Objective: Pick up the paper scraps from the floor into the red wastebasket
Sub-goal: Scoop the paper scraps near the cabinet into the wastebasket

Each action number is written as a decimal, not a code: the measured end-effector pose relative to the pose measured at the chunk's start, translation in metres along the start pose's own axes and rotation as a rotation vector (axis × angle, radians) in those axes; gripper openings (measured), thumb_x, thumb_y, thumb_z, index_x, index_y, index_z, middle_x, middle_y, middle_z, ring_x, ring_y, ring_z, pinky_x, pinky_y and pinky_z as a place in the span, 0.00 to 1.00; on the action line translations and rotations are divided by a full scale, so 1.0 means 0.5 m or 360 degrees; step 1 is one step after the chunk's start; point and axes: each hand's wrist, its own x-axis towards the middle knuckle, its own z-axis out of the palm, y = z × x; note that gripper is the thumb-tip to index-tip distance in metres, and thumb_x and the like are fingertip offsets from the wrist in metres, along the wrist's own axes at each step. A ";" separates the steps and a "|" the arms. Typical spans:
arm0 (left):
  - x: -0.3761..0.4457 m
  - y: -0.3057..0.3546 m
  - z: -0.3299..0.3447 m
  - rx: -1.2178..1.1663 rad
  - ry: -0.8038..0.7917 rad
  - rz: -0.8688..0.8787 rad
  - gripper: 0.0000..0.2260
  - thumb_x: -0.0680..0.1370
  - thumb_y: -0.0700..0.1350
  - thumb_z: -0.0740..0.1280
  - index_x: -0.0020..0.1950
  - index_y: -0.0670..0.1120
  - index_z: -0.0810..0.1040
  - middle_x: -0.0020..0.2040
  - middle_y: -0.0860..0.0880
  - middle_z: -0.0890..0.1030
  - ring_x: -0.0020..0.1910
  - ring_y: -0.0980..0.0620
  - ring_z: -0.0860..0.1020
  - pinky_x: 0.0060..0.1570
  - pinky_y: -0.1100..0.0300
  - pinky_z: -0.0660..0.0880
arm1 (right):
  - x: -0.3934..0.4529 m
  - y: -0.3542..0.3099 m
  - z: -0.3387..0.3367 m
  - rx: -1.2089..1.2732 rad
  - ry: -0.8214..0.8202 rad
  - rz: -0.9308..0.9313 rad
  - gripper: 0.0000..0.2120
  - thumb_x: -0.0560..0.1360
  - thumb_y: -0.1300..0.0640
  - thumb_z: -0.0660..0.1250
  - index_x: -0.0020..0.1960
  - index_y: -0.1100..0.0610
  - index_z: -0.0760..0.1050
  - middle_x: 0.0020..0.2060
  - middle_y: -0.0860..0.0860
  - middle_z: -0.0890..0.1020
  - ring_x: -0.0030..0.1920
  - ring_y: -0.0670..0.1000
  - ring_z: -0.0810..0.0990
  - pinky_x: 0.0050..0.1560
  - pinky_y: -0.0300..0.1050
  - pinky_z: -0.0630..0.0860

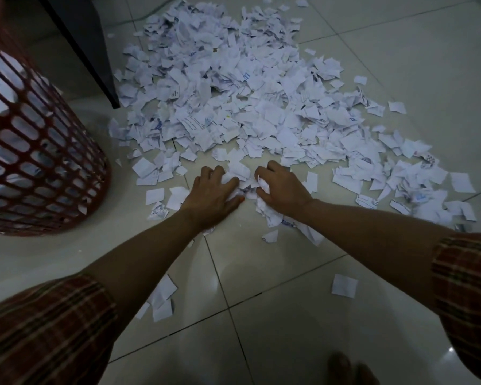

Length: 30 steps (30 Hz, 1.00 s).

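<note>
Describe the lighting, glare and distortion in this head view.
Head view: dim, bluish light; the white paper scraps are the brightest area; soft glare on the glossy floor tiles at lower right; wide-angle bending curves the red wastebasket and the tile seams; the left hand and right hand are fairly sharp, the bottom edge is blurred.

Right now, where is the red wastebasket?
In the head view, the red wastebasket stands on the floor at far left, left of the left hand and the paper scraps.
</note>
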 end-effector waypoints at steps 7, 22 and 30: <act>-0.003 -0.005 -0.020 -0.0180 -0.0095 0.0146 0.13 0.81 0.50 0.60 0.61 0.43 0.71 0.51 0.40 0.74 0.45 0.40 0.74 0.39 0.56 0.65 | 0.018 -0.052 -0.006 0.0039 0.0057 -0.0083 0.11 0.71 0.55 0.67 0.47 0.62 0.76 0.39 0.57 0.74 0.36 0.58 0.75 0.34 0.46 0.71; -0.020 -0.032 -0.279 -0.0171 0.0294 0.0041 0.14 0.80 0.45 0.61 0.64 0.40 0.71 0.51 0.37 0.74 0.47 0.38 0.76 0.42 0.52 0.71 | 0.133 -0.201 -0.191 -0.0011 0.0503 -0.0202 0.09 0.73 0.60 0.66 0.50 0.64 0.77 0.42 0.60 0.75 0.41 0.60 0.76 0.39 0.43 0.67; -0.039 -0.079 -0.492 -0.0088 0.0598 0.0015 0.12 0.80 0.45 0.62 0.60 0.40 0.70 0.48 0.39 0.74 0.44 0.42 0.73 0.41 0.55 0.68 | 0.227 -0.348 -0.335 0.0092 0.0859 -0.0354 0.08 0.73 0.60 0.65 0.49 0.63 0.77 0.43 0.59 0.77 0.44 0.59 0.76 0.41 0.40 0.63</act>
